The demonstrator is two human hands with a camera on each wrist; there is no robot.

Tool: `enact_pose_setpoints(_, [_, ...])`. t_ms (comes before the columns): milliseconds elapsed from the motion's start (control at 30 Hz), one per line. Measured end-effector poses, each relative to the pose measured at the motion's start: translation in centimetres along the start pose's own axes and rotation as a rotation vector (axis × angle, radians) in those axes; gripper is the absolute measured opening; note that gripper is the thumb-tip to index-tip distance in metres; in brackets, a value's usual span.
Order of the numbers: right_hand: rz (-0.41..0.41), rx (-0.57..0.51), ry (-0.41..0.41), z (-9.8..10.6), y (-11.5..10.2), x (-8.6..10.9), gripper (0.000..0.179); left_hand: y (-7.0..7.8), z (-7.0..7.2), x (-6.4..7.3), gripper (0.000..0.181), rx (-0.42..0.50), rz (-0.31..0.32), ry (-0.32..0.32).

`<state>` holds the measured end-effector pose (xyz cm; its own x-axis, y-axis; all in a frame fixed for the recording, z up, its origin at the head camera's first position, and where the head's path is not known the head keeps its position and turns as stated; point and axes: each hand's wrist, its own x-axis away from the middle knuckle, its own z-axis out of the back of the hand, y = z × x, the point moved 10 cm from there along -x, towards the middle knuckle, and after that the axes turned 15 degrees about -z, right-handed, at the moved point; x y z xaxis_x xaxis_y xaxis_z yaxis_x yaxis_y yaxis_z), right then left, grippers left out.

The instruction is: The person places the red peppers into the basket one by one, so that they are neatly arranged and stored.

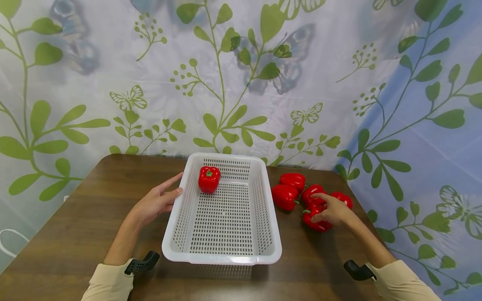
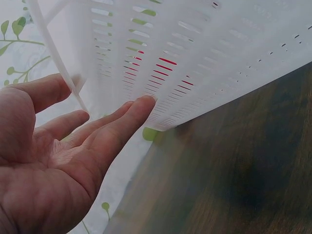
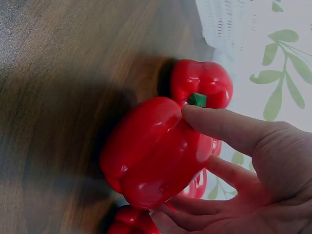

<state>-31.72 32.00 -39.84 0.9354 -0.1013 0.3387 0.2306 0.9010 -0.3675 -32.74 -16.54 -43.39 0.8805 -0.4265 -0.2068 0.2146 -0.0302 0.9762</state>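
Observation:
In the head view a white perforated plastic basket (image 1: 269, 209) stands on the table, with one red bell pepper (image 1: 209, 179) upright in its far left corner. My left hand (image 1: 158, 202) is at the basket's left side, its fingers extended along the outer wall and the thumb by the rim, as the left wrist view shows. To the right of the basket, my right hand (image 1: 334, 211) holds a red bell pepper (image 3: 151, 151), thumb near its stem end and fingers along its far side. Several more red bell peppers (image 1: 285, 197) lie close around that hand.
The brown wooden table (image 1: 94, 200) reaches back to a patterned curtain (image 1: 158, 104) with green leaves and butterflies. Along the right side hangs more of this curtain. A pale cable loop (image 1: 13, 242) shows at the far left.

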Motion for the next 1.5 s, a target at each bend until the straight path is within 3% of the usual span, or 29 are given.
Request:
enact_pose_setpoints(767, [0.024, 0.059, 0.027, -0.3, -0.5, 0.4, 0.078, -0.3, 0.1, -0.1, 0.069, -0.006, 0.008, 0.004])
enact_pose_setpoints(1500, [0.061, 0.038, 0.063, 3.2, -4.7, 2.0, 0.081, 0.1, 0.0, 0.1, 0.068, 0.011, -0.001, 0.002])
